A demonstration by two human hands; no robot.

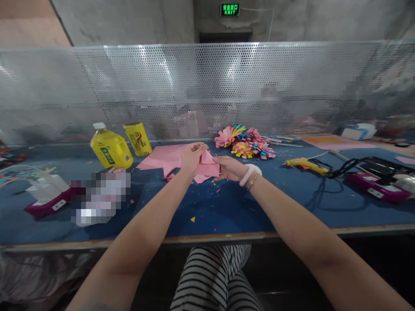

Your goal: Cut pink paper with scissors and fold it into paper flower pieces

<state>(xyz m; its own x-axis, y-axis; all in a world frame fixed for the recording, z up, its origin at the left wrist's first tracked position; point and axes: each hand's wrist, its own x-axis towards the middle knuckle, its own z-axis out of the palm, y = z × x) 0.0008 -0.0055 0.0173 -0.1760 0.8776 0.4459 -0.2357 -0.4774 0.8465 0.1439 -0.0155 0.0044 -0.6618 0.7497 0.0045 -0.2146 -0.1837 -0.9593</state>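
Observation:
Between my two hands is a piece of pink paper (207, 166), its upper part raised off the table and bent. My left hand (193, 154) is closed with its fingertips pinching the paper's upper left side. My right hand (231, 167) grips the right edge between thumb and fingers. Behind and left of them, a larger pink sheet (158, 157) lies flat on the blue table. Fringed paper flowers (244, 142) in pink, yellow and blue are piled just beyond my right hand.
A bottle of yellow liquid (111, 147) and a yellow can (138, 139) stand at left, near a pixelated object (102, 198). A yellow glue gun (306, 165), cables and a purple power strip (378, 186) lie at right. A perforated metal screen (181, 69) closes the back.

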